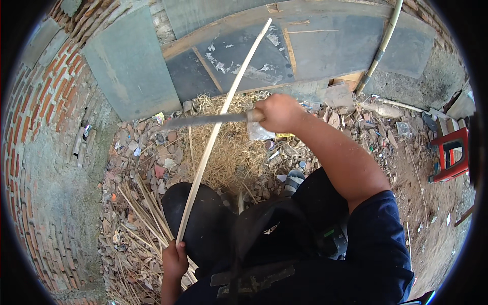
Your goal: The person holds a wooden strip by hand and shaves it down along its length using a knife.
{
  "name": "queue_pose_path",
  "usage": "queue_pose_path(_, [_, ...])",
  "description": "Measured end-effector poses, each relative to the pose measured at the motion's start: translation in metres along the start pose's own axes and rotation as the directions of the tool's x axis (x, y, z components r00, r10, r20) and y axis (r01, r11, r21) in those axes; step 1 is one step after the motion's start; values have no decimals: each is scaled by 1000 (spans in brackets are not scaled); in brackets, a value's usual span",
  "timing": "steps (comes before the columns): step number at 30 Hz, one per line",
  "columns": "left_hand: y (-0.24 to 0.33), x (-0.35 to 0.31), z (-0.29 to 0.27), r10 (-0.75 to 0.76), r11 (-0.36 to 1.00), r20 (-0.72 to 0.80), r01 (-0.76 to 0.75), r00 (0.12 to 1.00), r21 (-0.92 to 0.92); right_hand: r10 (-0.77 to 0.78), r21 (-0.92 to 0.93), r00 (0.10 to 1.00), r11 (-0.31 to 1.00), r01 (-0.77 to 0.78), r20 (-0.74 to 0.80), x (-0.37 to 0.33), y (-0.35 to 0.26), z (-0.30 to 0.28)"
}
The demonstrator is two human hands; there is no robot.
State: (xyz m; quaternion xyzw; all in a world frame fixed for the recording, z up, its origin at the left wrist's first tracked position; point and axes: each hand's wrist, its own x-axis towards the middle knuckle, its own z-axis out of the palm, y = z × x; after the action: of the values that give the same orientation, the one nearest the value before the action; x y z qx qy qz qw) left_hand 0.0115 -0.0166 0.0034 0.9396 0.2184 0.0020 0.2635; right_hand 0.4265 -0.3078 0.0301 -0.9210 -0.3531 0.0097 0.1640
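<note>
While your left hand [174,260] steadies the near end of a pale split strip [209,146], probably bamboo, your right hand [282,113] holds a long-bladed knife [198,120] across it. The strip slants over your left knee [195,206] toward the far boards [338,48], above a heap of shavings [229,152]. You seem to be at the paring step; the blade is blurred, so you cannot tell whether its edge bites. The next stroke would call for a firm strip, a shallow blade angle and the left fingers kept clear of the edge.

Your right fingers are clenched around the handle; your left thumb and fingers pinch the strip, partly hidden. More loose strips [152,211] lie near, on the left.
</note>
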Motion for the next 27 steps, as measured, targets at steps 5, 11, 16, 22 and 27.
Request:
queue_pose_path(5, [-6,-4,4,7,999,-13,-6,1000,51,-296,-150,953,941,303,71,-1,-32,-1])
queue_pose_path(11, [-1,6,3,59,996,-33,-57,998,70,210,-49,976,976,-213,-51,6,51,-1])
queue_pose_path(16, [-2,0,4,9,1000,-21,-9,1000,-15,-50,-46,999,998,49,-16,1,2,-4])
queue_pose_path(22, [-9,-2,13,68,995,-88,-61,994,79,17,24,1000,1000,-17,-22,1,34,-5])
queue_pose_path(27, [-2,4,4,58,996,-55,-54,997,72,197,-48,970,978,-205,-143,-3,53,-6])
